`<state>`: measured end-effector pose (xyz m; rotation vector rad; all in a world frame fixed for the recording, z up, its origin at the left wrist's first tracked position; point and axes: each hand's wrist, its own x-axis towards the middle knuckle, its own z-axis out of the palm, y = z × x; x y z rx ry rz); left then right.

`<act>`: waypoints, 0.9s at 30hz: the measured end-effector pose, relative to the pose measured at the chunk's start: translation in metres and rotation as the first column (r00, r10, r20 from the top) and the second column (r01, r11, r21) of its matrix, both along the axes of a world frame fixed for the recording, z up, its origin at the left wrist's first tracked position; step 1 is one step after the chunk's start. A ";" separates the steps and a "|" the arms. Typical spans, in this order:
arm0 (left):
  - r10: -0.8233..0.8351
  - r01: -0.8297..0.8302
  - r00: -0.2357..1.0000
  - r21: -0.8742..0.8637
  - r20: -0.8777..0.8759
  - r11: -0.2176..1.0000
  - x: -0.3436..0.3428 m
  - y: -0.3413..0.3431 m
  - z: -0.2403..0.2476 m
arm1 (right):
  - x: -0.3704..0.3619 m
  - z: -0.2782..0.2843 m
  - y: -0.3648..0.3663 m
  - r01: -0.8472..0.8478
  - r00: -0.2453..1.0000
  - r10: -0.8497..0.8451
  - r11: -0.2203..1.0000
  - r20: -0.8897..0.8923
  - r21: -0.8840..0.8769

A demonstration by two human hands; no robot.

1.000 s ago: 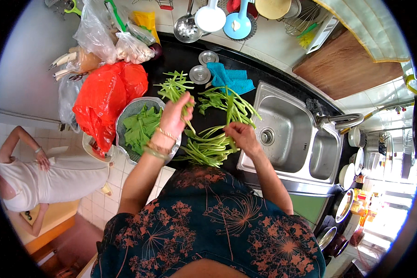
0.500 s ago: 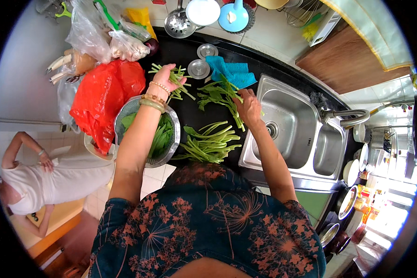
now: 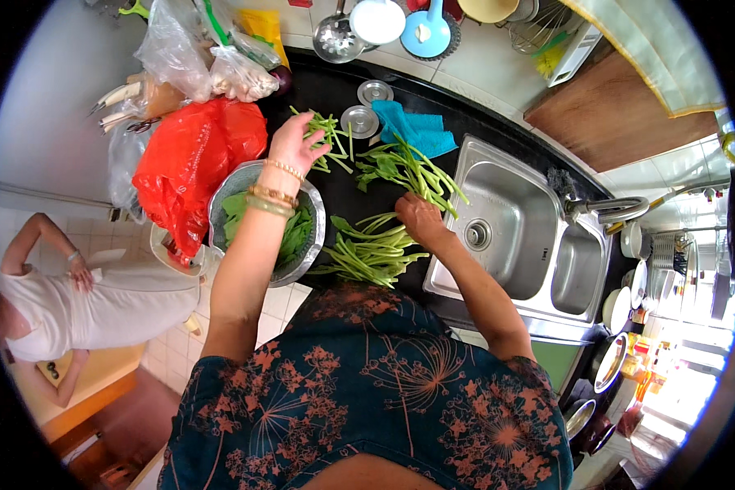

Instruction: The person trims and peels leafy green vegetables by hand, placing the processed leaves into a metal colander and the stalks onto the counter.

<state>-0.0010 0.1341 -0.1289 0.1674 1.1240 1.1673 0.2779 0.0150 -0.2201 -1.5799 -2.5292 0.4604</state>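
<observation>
My left hand [image 3: 294, 144], with bracelets and a bangle at the wrist, has its fingers apart beside short cut green stems [image 3: 331, 142]. Below that forearm stands a metal bowl [image 3: 315, 238] with a colander and loose green leaves [image 3: 295, 233] in it. My right hand [image 3: 422, 219] has curled fingers at the upper ends of a near pile of long green stems [image 3: 370, 255]; what they hold, if anything, is hidden. Just beyond that hand, a bunch of leafy greens [image 3: 404, 170] reaches toward the sink edge.
The double steel sink [image 3: 510, 220] with its tap [image 3: 604, 208] is on the right. A blue cloth [image 3: 416, 131] and two metal lids [image 3: 360, 122] lie at the back. Left of the bowl is a red plastic bag [image 3: 196, 159]. Another person [image 3: 98, 302] stands at far left.
My right hand has moved from the leafy bunch toward me, to the near stem pile. The bunch has shifted toward the sink. My left hand's fingers remain apart near the cut stems.
</observation>
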 end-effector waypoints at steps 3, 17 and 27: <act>-0.028 0.037 0.999 0.229 -0.042 0.973 0.004 -0.050 0.017 | 0.018 0.021 -0.005 0.010 0.996 -0.012 1.000 -0.091 -0.023; -0.469 0.596 0.771 0.226 -0.431 0.771 0.074 -0.164 0.005 | -0.030 0.099 -0.076 0.084 0.308 -0.680 0.716 -0.665 -0.693; -0.414 0.427 0.904 0.275 -0.107 0.861 0.069 -0.177 0.011 | -0.043 0.095 -0.093 -0.245 -0.072 -0.739 0.665 -0.670 -0.706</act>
